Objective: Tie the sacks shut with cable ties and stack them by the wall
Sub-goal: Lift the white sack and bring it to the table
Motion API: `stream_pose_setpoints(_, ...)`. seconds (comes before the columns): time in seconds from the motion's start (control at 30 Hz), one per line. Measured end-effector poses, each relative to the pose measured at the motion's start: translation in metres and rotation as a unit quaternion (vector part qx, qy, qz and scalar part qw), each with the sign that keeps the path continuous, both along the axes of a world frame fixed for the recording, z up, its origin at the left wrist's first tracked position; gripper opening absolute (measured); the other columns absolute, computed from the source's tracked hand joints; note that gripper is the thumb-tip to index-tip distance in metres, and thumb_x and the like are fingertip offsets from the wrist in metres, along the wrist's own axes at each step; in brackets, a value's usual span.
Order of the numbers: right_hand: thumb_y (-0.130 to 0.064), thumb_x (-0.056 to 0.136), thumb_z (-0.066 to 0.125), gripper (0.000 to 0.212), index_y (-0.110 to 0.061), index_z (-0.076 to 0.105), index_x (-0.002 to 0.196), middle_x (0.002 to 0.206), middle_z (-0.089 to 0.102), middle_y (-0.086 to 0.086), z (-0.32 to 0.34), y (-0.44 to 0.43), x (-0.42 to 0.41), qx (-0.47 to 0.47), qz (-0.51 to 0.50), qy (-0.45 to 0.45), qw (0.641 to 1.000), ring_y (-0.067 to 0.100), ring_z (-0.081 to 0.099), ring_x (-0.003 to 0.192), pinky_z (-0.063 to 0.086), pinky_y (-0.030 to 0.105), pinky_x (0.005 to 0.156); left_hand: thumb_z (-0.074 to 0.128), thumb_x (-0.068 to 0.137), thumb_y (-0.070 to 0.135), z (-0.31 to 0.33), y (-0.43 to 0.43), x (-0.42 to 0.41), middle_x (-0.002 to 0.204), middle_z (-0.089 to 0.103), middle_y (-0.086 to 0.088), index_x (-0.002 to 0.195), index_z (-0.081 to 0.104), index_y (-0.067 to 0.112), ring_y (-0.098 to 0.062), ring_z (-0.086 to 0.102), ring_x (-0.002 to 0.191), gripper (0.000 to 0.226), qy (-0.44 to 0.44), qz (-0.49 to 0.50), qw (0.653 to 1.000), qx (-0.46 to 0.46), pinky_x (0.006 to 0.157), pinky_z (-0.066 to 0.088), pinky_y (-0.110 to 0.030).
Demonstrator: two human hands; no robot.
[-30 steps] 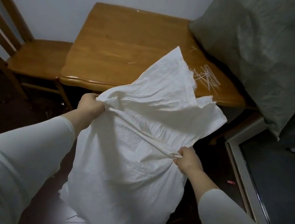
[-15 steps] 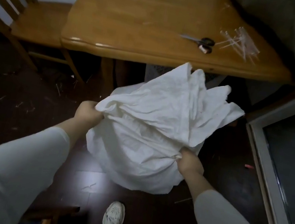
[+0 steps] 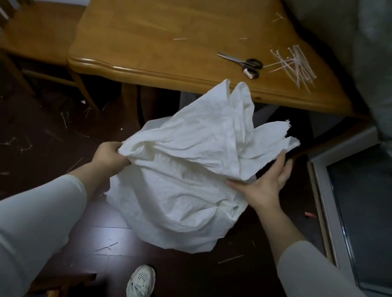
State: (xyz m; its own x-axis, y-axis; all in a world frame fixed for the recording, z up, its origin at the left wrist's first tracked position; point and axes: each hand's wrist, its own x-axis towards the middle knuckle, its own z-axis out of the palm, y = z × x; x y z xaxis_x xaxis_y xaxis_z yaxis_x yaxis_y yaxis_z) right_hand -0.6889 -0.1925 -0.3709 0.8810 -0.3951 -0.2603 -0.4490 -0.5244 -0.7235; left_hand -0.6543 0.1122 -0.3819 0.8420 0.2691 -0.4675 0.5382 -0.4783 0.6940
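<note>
The white sack (image 3: 181,193) sits on the dark floor (image 3: 1,179) just in front of the wooden table (image 3: 159,24). Its lower part is bulging and its loose, crumpled top fans up toward the table's front edge. The mouth is not tied.

The left hand (image 3: 109,156) has its fingers curled tight round a bunch of fabric at the sack's left side, on the side away from the table. The right hand (image 3: 267,184) is spread flat, with straight fingers laid against the sack's right side and the thumb stretched along a fold.

On the table's right part lies a loose heap of white cable ties (image 3: 296,64), with black-handled scissors (image 3: 244,62) just beside them toward the table's middle. A bulky grey bag (image 3: 388,64) leans over the table's right end. A wooden chair (image 3: 36,23) stands at the table's left end. Short clipped tie ends (image 3: 20,143) are scattered on the floor left of the table. Two white shoes (image 3: 140,285) stand on the floor in front of the table, beyond the sack.
</note>
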Motion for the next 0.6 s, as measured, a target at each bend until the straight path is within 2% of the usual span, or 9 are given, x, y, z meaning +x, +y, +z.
stream_pose_setpoints(0.1, -0.032, 0.070, 0.079, 0.113, -0.040, -0.004, 0.147, 0.155, -0.022, 0.006, 0.019, 0.000, 0.028, -0.126, 0.042, -0.056, 0.990, 0.031, -0.007, 0.144, 0.007, 0.052, 0.117, 0.059, 0.076, -0.008, 0.000, 0.005, -0.003, 0.078, 0.057, -0.010, 0.099, 0.063, -0.007, -0.030, 0.056, 0.083, 0.023, 0.025, -0.007, 1.000, 0.001, 0.074, 0.046, -0.039)
stream_pose_setpoints(0.17, -0.023, 0.080, 0.069, 0.079, -0.045, 0.024, 0.142, 0.158, -0.010, 0.004, 0.029, 0.003, 0.052, -0.155, 0.102, -0.030, 0.982, 0.031, -0.005, 0.145, 0.005, 0.049, 0.116, 0.063, 0.074, -0.009, 0.002, 0.007, -0.002, 0.086, 0.059, -0.013, 0.104, 0.062, -0.009, -0.030, 0.057, 0.086, 0.030, 0.041, -0.021, 0.999, 0.002, 0.077, 0.047, -0.038)
stream_pose_setpoints(0.23, -0.016, 0.087, 0.060, 0.038, -0.027, 0.057, 0.123, 0.149, 0.031, 0.009, 0.039, 0.012, 0.070, -0.085, 0.160, 0.000, 0.984, 0.032, 0.026, 0.138, 0.025, 0.041, 0.111, 0.069, 0.070, -0.007, 0.010, 0.007, -0.002, 0.097, 0.060, -0.015, 0.109, 0.060, -0.007, -0.028, 0.055, 0.089, 0.040, 0.091, -0.045, 0.995, -0.023, 0.080, 0.047, -0.036)
stream_pose_setpoints(0.3, -0.017, 0.091, 0.054, 0.015, -0.015, 0.064, 0.103, 0.115, 0.060, 0.008, 0.053, 0.030, 0.074, 0.051, 0.145, 0.011, 0.988, 0.026, 0.053, 0.110, 0.042, 0.033, 0.091, 0.081, 0.058, 0.015, 0.019, 0.009, 0.002, 0.111, 0.059, -0.010, 0.114, 0.058, 0.003, -0.025, 0.054, 0.100, 0.062, 0.173, -0.119, 0.976, -0.063, 0.086, 0.044, -0.031)
stream_pose_setpoints(0.37, -0.017, 0.092, 0.053, 0.010, -0.022, 0.058, 0.085, 0.091, 0.060, -0.001, 0.064, 0.047, 0.074, 0.133, 0.101, 0.004, 0.986, 0.020, 0.055, 0.094, 0.045, 0.031, 0.078, 0.086, 0.037, 0.048, 0.025, 0.011, 0.009, 0.127, 0.056, 0.000, 0.126, 0.052, 0.016, -0.022, 0.051, 0.118, 0.101, 0.206, -0.199, 0.956, -0.070, 0.105, 0.037, -0.034)
stream_pose_setpoints(0.4, -0.017, 0.092, 0.053, 0.013, -0.024, 0.056, 0.082, 0.089, 0.060, -0.003, 0.068, 0.052, 0.075, 0.160, 0.081, -0.001, 0.984, 0.020, 0.056, 0.092, 0.046, 0.029, 0.076, 0.085, 0.035, 0.059, 0.026, 0.011, 0.015, 0.138, 0.049, 0.003, 0.136, 0.042, 0.019, -0.022, 0.045, 0.128, 0.117, 0.194, -0.225, 0.954, -0.031, 0.114, 0.026, -0.039)
stream_pose_setpoints(0.47, -0.017, 0.092, 0.055, 0.007, -0.022, 0.059, 0.093, 0.098, 0.064, 0.001, 0.079, 0.056, 0.080, 0.187, 0.057, -0.017, 0.981, 0.022, 0.059, 0.098, 0.049, 0.033, 0.084, 0.083, 0.047, 0.061, 0.030, 0.006, 0.029, 0.154, 0.026, 0.000, 0.150, 0.011, 0.018, -0.026, 0.022, 0.143, 0.133, 0.109, -0.234, 0.964, 0.067, 0.119, 0.007, -0.043)
stream_pose_setpoints(0.53, -0.017, 0.092, 0.056, 0.010, -0.018, 0.061, 0.101, 0.104, 0.065, 0.006, 0.093, 0.058, 0.088, 0.187, 0.060, -0.028, 0.980, 0.025, 0.060, 0.101, 0.047, 0.038, 0.091, 0.089, 0.047, 0.049, 0.042, -0.008, 0.045, 0.158, 0.013, -0.004, 0.150, -0.006, 0.013, -0.026, 0.012, 0.146, 0.144, 0.019, -0.212, 0.977, 0.021, 0.120, 0.013, -0.043)
stream_pose_setpoints(0.6, -0.015, 0.091, 0.057, 0.010, -0.014, 0.063, 0.100, 0.102, 0.065, 0.008, 0.106, 0.058, 0.096, 0.187, 0.078, -0.031, 0.979, 0.025, 0.061, 0.100, 0.048, 0.038, 0.090, 0.091, 0.034, 0.052, 0.054, -0.027, 0.062, 0.157, 0.018, 0.002, 0.150, -0.007, 0.020, -0.021, 0.019, 0.144, 0.155, -0.049, -0.223, 0.972, -0.064, 0.117, 0.024, -0.043)
